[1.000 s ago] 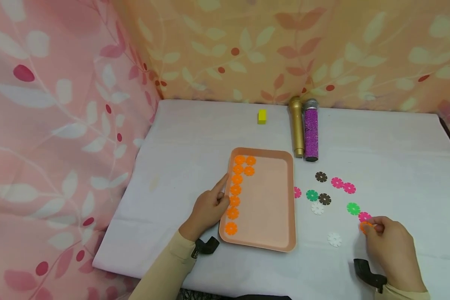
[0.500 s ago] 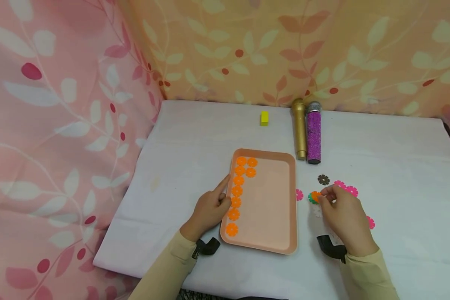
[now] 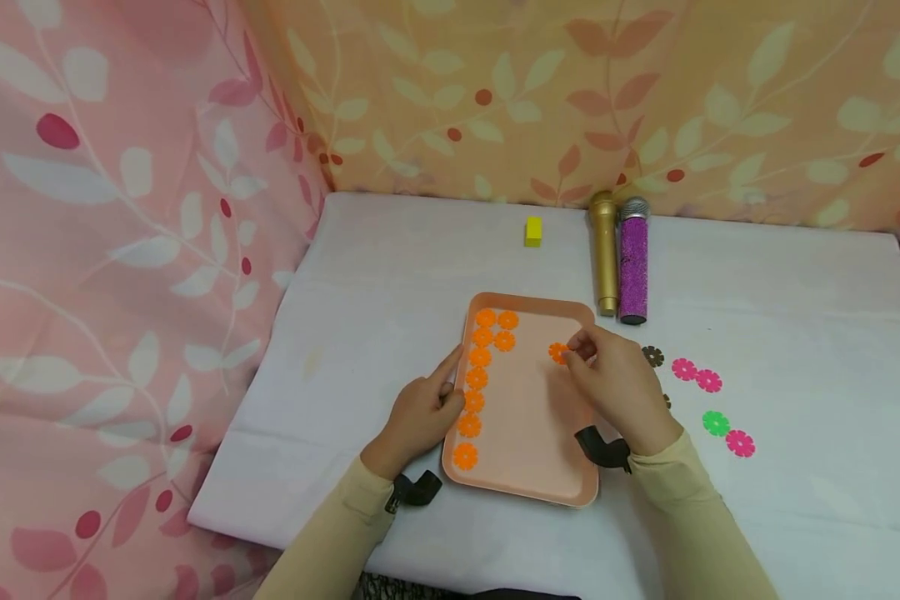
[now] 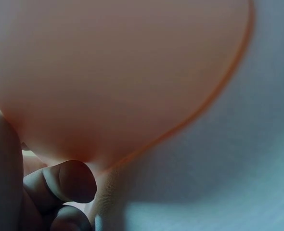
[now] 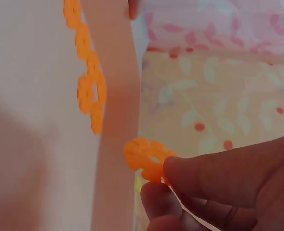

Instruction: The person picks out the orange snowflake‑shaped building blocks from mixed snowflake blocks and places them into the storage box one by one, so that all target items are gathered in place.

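Observation:
My right hand [image 3: 618, 379] pinches an orange flower-shaped disc [image 3: 558, 353] between thumb and fingers, over the right part of the peach tray [image 3: 528, 417]. Its thumb and fingertips hold the disc's edge in the right wrist view. Along the tray's left side, a column of orange discs [image 3: 477, 378] lies flat, with two more beside its far end. My left hand [image 3: 416, 421] holds the tray's left rim, index finger stretched along it and thumb at the edge. The left wrist view shows curled fingers [image 4: 70, 183] close against the tray wall [image 4: 132, 96].
Right of the tray lie pink discs [image 3: 708, 381], a green disc [image 3: 716, 423] and a dark brown disc [image 3: 652, 357]. Behind stand a gold microphone [image 3: 606, 258] and a purple microphone [image 3: 633, 267] lying side by side. A yellow block [image 3: 533, 232] sits near the back edge.
My right hand has picked up the orange disc at the right of the table and carried it left, over the tray. The left hand has stayed at the tray's left rim.

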Demonstrator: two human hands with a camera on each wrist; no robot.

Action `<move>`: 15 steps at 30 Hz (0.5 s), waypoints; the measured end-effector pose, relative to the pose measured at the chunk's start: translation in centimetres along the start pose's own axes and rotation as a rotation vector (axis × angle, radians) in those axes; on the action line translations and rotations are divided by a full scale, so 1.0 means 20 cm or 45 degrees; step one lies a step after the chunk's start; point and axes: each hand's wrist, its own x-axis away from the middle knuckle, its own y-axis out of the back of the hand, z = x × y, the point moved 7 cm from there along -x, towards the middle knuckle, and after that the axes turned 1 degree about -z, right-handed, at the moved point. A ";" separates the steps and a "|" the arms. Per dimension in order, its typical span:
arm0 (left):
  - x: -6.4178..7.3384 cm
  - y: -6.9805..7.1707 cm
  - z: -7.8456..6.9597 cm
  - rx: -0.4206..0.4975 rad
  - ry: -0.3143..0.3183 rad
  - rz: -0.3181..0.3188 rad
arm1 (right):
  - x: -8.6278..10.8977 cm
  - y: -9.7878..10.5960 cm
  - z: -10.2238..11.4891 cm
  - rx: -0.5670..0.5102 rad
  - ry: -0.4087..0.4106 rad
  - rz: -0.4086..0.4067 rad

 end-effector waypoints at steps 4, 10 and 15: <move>-0.01 0.01 -0.01 0.011 0.001 -0.011 | -0.09 -0.11 0.03 -0.029 0.002 0.114; -0.02 -0.03 -0.02 0.018 -0.002 0.035 | -0.18 -0.26 -0.03 -0.115 -0.086 0.244; -0.03 -0.06 -0.01 0.006 -0.007 0.060 | -0.22 -0.34 -0.08 -0.108 -0.121 0.310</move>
